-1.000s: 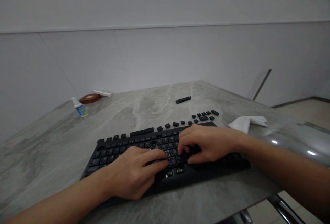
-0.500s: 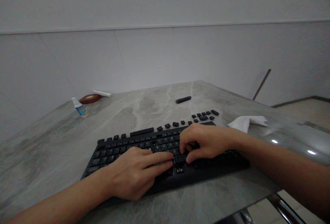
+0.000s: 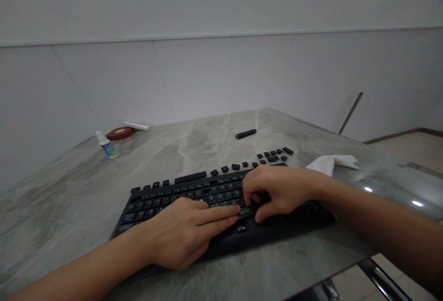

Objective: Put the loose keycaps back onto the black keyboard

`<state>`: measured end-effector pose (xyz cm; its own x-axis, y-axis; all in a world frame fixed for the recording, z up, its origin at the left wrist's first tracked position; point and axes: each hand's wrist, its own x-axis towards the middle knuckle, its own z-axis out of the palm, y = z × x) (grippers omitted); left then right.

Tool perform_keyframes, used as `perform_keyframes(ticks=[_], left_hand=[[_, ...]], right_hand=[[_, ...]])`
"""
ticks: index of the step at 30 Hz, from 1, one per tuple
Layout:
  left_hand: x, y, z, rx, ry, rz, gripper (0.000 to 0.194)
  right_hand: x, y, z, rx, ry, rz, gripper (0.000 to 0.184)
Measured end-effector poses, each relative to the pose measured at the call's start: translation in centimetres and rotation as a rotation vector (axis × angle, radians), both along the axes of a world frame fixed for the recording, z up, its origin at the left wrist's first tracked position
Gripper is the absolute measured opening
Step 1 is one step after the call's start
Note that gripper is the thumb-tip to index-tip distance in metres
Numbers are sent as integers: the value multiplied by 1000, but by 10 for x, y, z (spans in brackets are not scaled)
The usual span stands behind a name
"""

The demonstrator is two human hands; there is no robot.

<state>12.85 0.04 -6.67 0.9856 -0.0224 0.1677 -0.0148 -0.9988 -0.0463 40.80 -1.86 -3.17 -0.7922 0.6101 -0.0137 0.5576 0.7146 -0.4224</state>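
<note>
A black keyboard (image 3: 155, 199) lies on a grey marble table (image 3: 69, 199) in front of me. My left hand (image 3: 183, 234) rests on its lower rows, fingers stretched out flat, the index tip touching a wide key near the middle. My right hand (image 3: 280, 188) sits just right of it, fingers curled and pinched on a keycap in the same spot. Several sockets near the hands have no caps. A row of loose black keycaps (image 3: 273, 157) lies behind the keyboard, and a long one (image 3: 190, 177) rests at its top edge.
A crumpled white tissue (image 3: 328, 162) lies to the right of the keyboard. A short black stick-like tool (image 3: 245, 133) is farther back. At the far left stand a small white bottle (image 3: 108, 145) and a red-brown round dish (image 3: 120, 132). The table edge runs close at front right.
My left fingers have slid rightward across the keys until they meet my right hand. My right hand has curled tighter and shifted slightly right. The keyboard has stayed put.
</note>
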Motion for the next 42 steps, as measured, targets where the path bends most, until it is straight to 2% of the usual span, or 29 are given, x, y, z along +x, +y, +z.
perform_keyframes(ticks=[5,19,32,42], left_hand=[[0,-1,3,-1,-8,7,51],[1,0,0,18,-19,-31,53],[0,-2,2,34,-43,-33,53],[0,-1,1,22,-42,-33,54]], right_hand=[[-2,-1,2,-9,-32,-35,18],[-7,-4,8,-104,-120,-173,17],[-7,-4,7,-118,-87,-221,16],[-6,-4,7,-120,-66,-193,14]])
